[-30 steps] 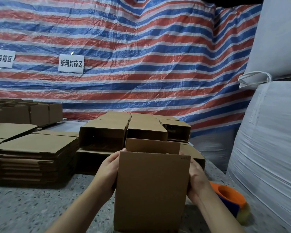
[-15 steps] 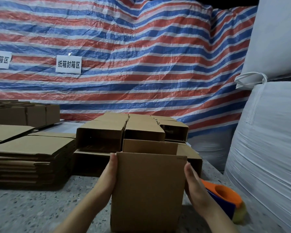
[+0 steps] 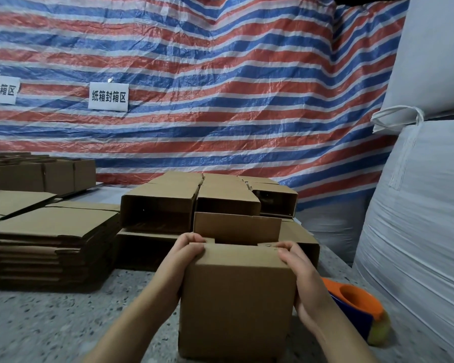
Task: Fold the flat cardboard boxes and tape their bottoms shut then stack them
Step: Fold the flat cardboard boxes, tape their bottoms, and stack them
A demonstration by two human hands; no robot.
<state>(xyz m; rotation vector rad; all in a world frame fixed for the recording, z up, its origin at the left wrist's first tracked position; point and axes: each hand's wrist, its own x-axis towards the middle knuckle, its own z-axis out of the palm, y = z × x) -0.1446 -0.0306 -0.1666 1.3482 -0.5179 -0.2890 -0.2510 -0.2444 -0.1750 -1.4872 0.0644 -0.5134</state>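
A brown cardboard box (image 3: 236,302) stands upright on the speckled table (image 3: 50,326) right in front of me. Its near top flap is bent down and forward, while the far flap (image 3: 236,227) still stands up. My left hand (image 3: 180,260) grips the box's upper left edge with the fingers curled over the folded flap. On the other side my right hand (image 3: 299,273) grips the upper right edge the same way. An orange and blue tape dispenser (image 3: 357,307) lies on the table just right of the box.
Folded boxes (image 3: 163,203) lie stacked on their sides behind the held box. A pile of flat cardboard (image 3: 50,231) sits at the left. Big white sacks (image 3: 417,231) close off the right side. A striped tarp (image 3: 194,87) hangs behind.
Both hands moved up from the box's sides to its top edge, and the near flap has been bent down and forward.
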